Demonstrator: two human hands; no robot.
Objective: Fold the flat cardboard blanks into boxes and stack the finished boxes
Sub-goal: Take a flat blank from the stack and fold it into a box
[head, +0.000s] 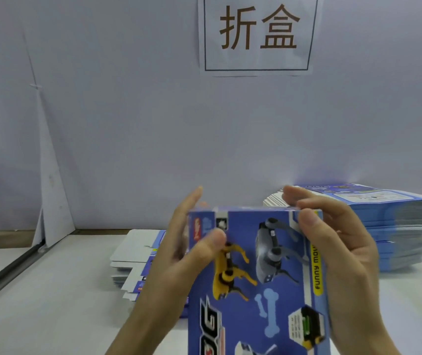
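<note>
**A:** What is the box like?

**B:** The box is glossy printed cardboard, blue and rectangular with crisp edges. It shows a yellow robot dog, a grey one and pale bones. It is held up off the surface, in front of the person, with its printed face toward the camera.

**A:** And the hands?

**B:** Both grip it. The left hand takes the left side, with the thumb pressed on the printed face and the fingers straight along the side wall. The right hand holds the top right corner, thumb on the face and fingers curled over the top edge.

**A:** What lies around it?

**B:** Behind on the right, a tall stack of flat blanks rests on the pale, smooth surface. They are thin blue-printed sheets, their layered edges slightly fanned. Behind on the left sits a lower pile of white and blue cardboard; I cannot tell whether it is folded or flat. On the pale wall hangs a white sign with brown characters inside a dark frame.
</note>
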